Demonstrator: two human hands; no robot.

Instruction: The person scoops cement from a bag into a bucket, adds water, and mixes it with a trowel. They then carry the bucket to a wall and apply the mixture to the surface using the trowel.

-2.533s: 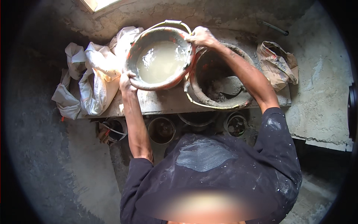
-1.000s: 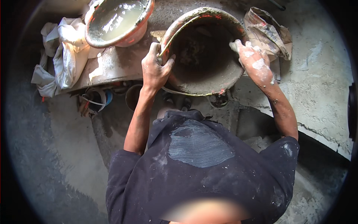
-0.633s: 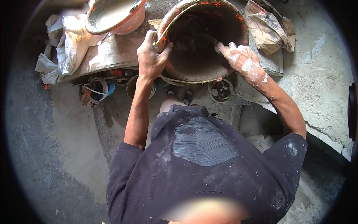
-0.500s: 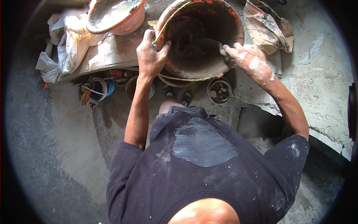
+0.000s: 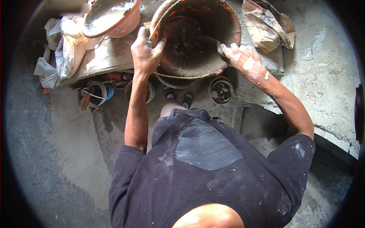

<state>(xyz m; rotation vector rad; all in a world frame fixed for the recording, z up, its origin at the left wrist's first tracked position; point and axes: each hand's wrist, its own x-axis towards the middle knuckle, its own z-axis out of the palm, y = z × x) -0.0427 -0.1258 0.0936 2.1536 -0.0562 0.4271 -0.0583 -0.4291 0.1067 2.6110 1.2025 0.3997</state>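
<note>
A large, worn bucket [image 5: 194, 67], reddish where its dirty coating has come off, leans with its mouth toward me. My left hand [image 5: 147, 54] is closed round its left rim, with the thumb on the inner side. At the opposite side, my right hand [image 5: 243, 60], smeared with white paste, grips a grey-coated tool that looks like a trowel [image 5: 208, 42]. The blade reaches into the bucket's shadowed inside, and its handle is mostly hidden by my fingers. Dark, crumbly material [image 5: 186, 50] lies deep in the bucket.
A reddish basin [image 5: 123, 28] with pale contents stands at upper left beside white sacks [image 5: 70, 47]. A crumpled brown paper bag [image 5: 268, 28] lies at right. Below the ledge are a small debris-filled bucket [image 5: 221, 91] and a white-and-blue pail [image 5: 99, 93].
The whole view has shifted slightly, so the bucket and both hands appear farther left. More of the crumbly material shows inside the bucket. Both grips stay the same.
</note>
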